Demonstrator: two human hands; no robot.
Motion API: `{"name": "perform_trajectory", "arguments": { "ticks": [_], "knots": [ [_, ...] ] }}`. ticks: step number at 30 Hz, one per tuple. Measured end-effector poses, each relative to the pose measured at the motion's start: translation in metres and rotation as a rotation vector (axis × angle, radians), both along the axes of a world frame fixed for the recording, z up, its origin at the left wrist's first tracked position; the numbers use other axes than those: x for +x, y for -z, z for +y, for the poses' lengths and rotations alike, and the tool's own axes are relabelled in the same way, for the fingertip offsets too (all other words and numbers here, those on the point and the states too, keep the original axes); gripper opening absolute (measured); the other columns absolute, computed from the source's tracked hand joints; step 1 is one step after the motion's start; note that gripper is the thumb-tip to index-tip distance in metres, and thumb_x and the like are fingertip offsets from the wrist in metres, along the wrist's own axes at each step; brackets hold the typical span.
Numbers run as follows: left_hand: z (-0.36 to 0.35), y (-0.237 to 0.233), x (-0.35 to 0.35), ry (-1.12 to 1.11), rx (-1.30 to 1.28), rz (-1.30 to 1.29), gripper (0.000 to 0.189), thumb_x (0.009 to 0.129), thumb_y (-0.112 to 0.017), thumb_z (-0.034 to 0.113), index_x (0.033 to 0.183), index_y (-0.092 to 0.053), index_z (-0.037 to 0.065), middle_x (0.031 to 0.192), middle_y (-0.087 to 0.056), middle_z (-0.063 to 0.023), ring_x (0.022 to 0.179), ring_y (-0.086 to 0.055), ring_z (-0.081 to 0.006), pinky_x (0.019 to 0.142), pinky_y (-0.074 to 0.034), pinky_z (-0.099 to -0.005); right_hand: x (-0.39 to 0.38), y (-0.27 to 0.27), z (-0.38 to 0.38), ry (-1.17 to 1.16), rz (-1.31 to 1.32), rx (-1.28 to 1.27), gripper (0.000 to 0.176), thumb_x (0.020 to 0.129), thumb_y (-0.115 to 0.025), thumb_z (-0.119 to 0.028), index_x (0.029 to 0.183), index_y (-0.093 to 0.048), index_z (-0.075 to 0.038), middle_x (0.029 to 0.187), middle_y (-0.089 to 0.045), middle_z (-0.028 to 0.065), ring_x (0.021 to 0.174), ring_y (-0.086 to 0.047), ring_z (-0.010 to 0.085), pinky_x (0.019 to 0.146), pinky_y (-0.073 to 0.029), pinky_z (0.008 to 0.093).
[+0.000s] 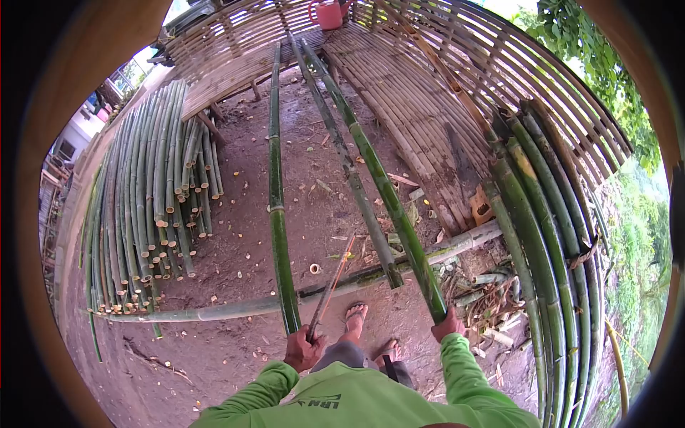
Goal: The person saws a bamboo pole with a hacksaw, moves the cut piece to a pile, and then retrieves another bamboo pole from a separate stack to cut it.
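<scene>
Bamboo in apparently curled right hand

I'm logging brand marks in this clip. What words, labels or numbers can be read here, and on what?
"LRN": dark letters on the chest of the green shirt, as far as they can be made out; seen at a steep angle, so uncertain.
Nothing legible on the bamboo pole in the right hand, the thin stick in the left hand, or the red container.

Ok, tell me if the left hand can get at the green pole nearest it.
Probably yes: the green pole ends right beside the left hand, nothing between them. That hand grips a thin stick, though.
</scene>
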State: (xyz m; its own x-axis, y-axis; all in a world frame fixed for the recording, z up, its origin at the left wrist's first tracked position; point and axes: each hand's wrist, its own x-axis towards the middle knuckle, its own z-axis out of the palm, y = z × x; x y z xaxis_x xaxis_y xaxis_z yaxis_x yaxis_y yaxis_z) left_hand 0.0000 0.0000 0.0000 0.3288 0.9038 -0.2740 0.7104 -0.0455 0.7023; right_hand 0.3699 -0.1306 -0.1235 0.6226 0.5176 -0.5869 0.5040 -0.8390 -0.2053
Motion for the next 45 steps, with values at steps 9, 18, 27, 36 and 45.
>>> {"name": "perform_trajectory", "arguments": {
  "ticks": [9, 18, 27, 36, 45],
  "knots": [
    [0.006, 0.005, 0.008, 0.004, 0.043, -0.017, 0.033, 0.080, -0.071, 0.026, 0.074, -0.048, 0.004, 0.057, -0.051, -0.0079, 0.051, -0.051, -0.0222, 0.053, -0.045, -0.0349, 0.015, 0.007, 0.084, -0.075, -0.027, 0.169, 0.068, 0.064, -0.074, -0.029, 0.122, -0.044, -0.009, 0.101, -0.063, 0.0220, 0.098, -0.061, 0.0401, 0.086, -0.048, 0.0463],
    [-0.008, -0.012, 0.007, 0.042, -0.003, 0.035, 0.032, 0.081, -0.070, 0.026, 0.075, -0.047, 0.003, 0.057, -0.053, -0.0105, 0.052, -0.055, -0.0262, 0.053, -0.046, -0.0355, 0.020, -0.003, 0.022, -0.072, 0.142, 0.248, 0.096, 0.056, -0.084, -0.036, 0.134, -0.037, -0.005, 0.112, -0.060, 0.0220, 0.106, -0.058, 0.0384, 0.093, -0.047, 0.0450],
    [-0.003, 0.010, 0.003, 0.008, -0.014, 0.015, 0.031, 0.081, -0.069, 0.026, 0.077, -0.049, 0.003, 0.059, -0.055, -0.0120, 0.054, -0.057, -0.0306, 0.054, -0.047, -0.0390, 0.020, 0.003, 0.085, -0.150, -0.020, 0.080, 0.074, 0.060, -0.076, -0.030, 0.119, -0.040, -0.002, 0.102, -0.063, 0.0231, 0.100, -0.060, 0.0393, 0.088, -0.047, 0.0455],
    [0.000, 0.003, -0.006, -0.048, -0.015, -0.030, 0.027, 0.081, -0.071, 0.018, 0.077, -0.048, 0.004, 0.059, -0.048, -0.0023, 0.054, -0.047, -0.0138, 0.052, -0.042, -0.0297, 0.003, 0.027, 0.134, -0.442, -0.132, 0.504, 0.131, 0.052, -0.084, -0.050, 0.146, -0.010, 0.002, 0.143, -0.029, 0.0277, 0.130, -0.035, 0.0424, 0.107, -0.033, 0.0462],
    [0.001, -0.006, -0.012, 0.039, 0.083, -0.058, 0.031, 0.079, -0.075, 0.014, 0.074, -0.045, 0.005, 0.057, -0.047, -0.0022, 0.052, -0.043, -0.0091, 0.048, -0.038, -0.0264, 0.004, 0.007, 0.150, -0.385, -0.136, 0.420, 0.113, 0.052, -0.086, -0.044, 0.141, -0.029, -0.001, 0.133, -0.048, 0.0189, 0.113, -0.055, 0.0366, 0.097, -0.044, 0.0432]
  ]
}}
